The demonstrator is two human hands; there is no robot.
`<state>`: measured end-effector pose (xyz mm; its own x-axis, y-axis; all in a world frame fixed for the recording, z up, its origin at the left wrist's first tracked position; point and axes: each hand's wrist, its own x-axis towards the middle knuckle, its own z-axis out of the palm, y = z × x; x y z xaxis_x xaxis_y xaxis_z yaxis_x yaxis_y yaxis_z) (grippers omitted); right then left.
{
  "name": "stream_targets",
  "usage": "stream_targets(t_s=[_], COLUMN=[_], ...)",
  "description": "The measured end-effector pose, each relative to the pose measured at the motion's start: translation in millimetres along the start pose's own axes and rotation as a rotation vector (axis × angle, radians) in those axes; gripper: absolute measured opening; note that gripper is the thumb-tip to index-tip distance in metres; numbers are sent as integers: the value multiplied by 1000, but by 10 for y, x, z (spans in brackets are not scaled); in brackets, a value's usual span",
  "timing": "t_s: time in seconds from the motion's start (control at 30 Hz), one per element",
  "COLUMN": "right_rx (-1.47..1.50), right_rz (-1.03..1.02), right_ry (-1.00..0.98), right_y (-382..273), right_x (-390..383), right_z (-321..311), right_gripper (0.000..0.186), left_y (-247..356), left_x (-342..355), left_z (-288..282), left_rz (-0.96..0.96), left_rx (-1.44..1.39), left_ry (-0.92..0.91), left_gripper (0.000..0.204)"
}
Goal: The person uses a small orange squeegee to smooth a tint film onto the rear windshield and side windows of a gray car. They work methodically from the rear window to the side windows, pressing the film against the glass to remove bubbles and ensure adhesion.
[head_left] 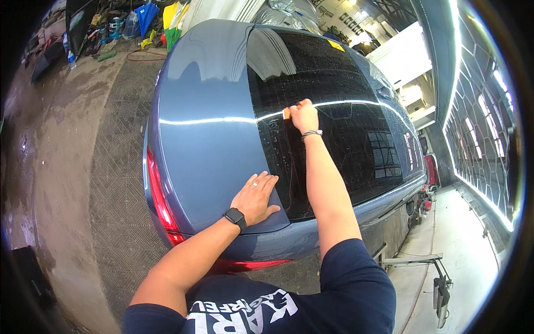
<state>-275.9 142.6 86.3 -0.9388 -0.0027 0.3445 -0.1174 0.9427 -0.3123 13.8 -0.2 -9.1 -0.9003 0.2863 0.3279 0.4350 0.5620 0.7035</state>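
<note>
A blue-grey car [206, 100] fills the middle of the view, seen from behind its trunk lid. My left hand [256, 196] lies flat, fingers spread, on the trunk lid near the lower edge of the dark rear window [334, 94]. A black watch sits on that wrist. My right hand [303, 115] reaches up onto the wet glass and grips a small orange squeegee [286, 113], pressing it against the window. A bracelet circles that wrist. Water droplets speckle the glass around the squeegee.
Red tail lights [158, 203] run along the trunk's edge. Wet concrete and a patterned mat [117, 167] lie left of the car. Buckets, bottles and coloured cloths [133, 25] pile at the far left. A lit hexagon-pattern wall [484, 128] stands on the right.
</note>
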Motion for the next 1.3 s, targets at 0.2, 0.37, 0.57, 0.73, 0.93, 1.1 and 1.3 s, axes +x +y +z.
stream_targets(t_s=[0.2,0.37,0.57,0.73,0.93,1.1,1.3], right_rx=[36,68,22,47,24,-25,34], right_rz=[-122,-149,48,-147,-84,-37,-143], right_ry=[-80,-119,14,-119,-28,45,-164], right_y=[-464,-563,220,-325,-242,130,-542], right_x=[-385,-286,-92,-606,-356,-279,-689], right_z=[423,336,-172,366,40,-75,347], right_gripper=[36,42,38,42,38,38,39], left_y=[-18,-94,2,20,-8,37,-9], left_x=[-1,19,-16,-10,8,-18,2], left_z=[-11,-24,-22,-45,-50,-14,-38], left_rz=[11,13,-11,2,-7,-2,4], left_rx=[21,50,7,15,37,23,32], left_ry=[6,38,10,-18,2,-2,2], left_gripper=[87,88,88,88,88,88,87])
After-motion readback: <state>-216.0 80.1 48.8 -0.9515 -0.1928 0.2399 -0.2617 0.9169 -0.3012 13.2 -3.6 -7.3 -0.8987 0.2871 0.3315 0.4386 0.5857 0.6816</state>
